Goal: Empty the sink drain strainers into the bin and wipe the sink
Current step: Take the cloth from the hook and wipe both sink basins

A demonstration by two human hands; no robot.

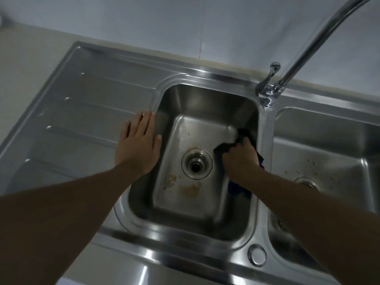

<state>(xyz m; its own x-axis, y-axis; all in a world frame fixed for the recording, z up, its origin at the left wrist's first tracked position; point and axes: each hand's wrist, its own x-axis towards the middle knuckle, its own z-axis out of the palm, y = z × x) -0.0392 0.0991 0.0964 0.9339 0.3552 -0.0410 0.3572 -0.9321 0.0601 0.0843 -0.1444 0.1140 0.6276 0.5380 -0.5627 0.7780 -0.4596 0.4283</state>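
A stainless steel double sink fills the view. In the left basin (191,204) my right hand (240,159) grips a dark cloth (224,148) and presses it against the basin's right side, near the floor. The round drain (197,163) in this basin is open, with no strainer visible in it. Brown stains (190,189) lie on the floor in front of the drain. My left hand (137,145) rests flat, fingers straight, on the rim at the basin's left edge. The right basin (329,145) has a drain strainer (307,183) and scattered food specks.
A ribbed draining board (82,112) stretches to the left. A chrome tap (269,95) stands behind the divider, its spout arching up to the right. A round plug hole cover (257,255) sits on the front rim. A pale wall runs behind.
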